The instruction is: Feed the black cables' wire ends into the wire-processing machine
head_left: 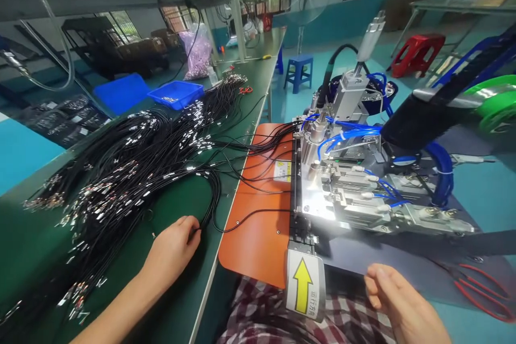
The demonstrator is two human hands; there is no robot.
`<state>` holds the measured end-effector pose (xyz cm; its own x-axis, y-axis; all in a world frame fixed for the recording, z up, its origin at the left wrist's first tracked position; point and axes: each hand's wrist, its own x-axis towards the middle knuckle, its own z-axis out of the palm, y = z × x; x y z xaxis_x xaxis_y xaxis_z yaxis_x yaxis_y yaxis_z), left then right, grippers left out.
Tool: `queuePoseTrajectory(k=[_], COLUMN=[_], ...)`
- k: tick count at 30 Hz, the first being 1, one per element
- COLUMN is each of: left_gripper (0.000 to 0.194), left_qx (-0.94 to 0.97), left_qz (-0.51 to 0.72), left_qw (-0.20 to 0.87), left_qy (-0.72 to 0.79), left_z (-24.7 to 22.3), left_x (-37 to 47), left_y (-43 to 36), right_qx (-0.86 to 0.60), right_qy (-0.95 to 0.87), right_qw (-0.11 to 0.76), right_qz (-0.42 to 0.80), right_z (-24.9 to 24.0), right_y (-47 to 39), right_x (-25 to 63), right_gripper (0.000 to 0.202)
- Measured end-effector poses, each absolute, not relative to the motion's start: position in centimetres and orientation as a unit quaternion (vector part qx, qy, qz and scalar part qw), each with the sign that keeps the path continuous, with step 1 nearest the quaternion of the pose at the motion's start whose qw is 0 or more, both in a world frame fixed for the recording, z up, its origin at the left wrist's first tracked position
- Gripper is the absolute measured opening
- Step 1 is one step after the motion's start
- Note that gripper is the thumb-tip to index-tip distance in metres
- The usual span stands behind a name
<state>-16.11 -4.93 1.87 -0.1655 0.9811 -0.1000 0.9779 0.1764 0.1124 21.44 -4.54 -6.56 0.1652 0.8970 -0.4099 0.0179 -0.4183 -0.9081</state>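
Note:
My left hand (175,244) rests low over the green table, its fingers closed at the end of a curved bundle of black cables (216,193). How many strands it grips is hidden by the fingers. My right hand (403,298) is in front of the machine's lower edge, thumb and fingers curled together, with nothing visible in them. Between the hands stands a metal machine (342,183) with blue air tubes. Several black cables run from the table across an orange plate (258,247) to its left side. A yellow arrow label (303,285) marks a part at its front.
Large heaps of black cables (121,188) with pale ends cover much of the green table (181,306). A blue tray (177,94) and red-handled scissors (245,90) lie farther back. Red-handled shears (481,287) sit right of my right hand. A green spool (497,102) stands far right.

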Motion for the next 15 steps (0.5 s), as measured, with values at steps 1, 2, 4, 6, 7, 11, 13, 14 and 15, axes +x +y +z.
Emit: queuePoseTrajectory(k=[1, 2, 4, 6, 7, 11, 13, 14, 15], left_gripper=[0.017, 0.017, 0.024, 0.033, 0.035, 0.042, 0.042, 0.039, 0.037], left_qx=[0.64, 0.638, 0.624, 0.582, 0.556, 0.545, 0.602, 0.635, 0.666], left_qz=[0.021, 0.04, 0.101, 0.168, 0.199, 0.274, 0.26, 0.24, 0.215], left_qw=[0.084, 0.098, 0.174, 0.317, 0.392, 0.483, 0.389, 0.318, 0.24], left_qy=[0.763, 0.762, 0.755, 0.73, 0.706, 0.628, 0.648, 0.662, 0.672], left_z=[2.2, 2.6, 3.7, 4.9, 5.4, 5.8, 5.0, 4.6, 4.1], left_x=[-16.2, -16.3, -16.8, -17.0, -17.0, -15.8, -14.7, -14.2, -13.6], left_y=[-4.8, -4.6, -4.1, -3.4, -2.9, -0.7, 0.2, 0.5, 0.8], right_qx=[-0.644, -0.641, -0.63, -0.615, -0.605, -0.567, -0.524, -0.506, -0.48], right_qy=[-0.364, -0.373, -0.381, -0.389, -0.396, -0.451, -0.513, -0.554, -0.6], right_qw=[0.403, 0.399, 0.401, 0.41, 0.413, 0.397, 0.408, 0.415, 0.417], right_qz=[0.538, 0.539, 0.545, 0.55, 0.555, 0.563, 0.544, 0.515, 0.485], right_z=[-6.4, -6.3, -6.3, -5.9, -5.6, -3.7, -3.1, -3.0, -3.0], right_y=[-4.5, -4.6, -4.7, -4.8, -4.8, -4.9, -5.0, -5.0, -4.9], right_x=[21.5, 21.6, 21.6, 21.2, 20.8, 17.9, 16.0, 15.0, 14.0], right_gripper=[0.046, 0.045, 0.043, 0.04, 0.039, 0.026, 0.012, 0.012, 0.023])
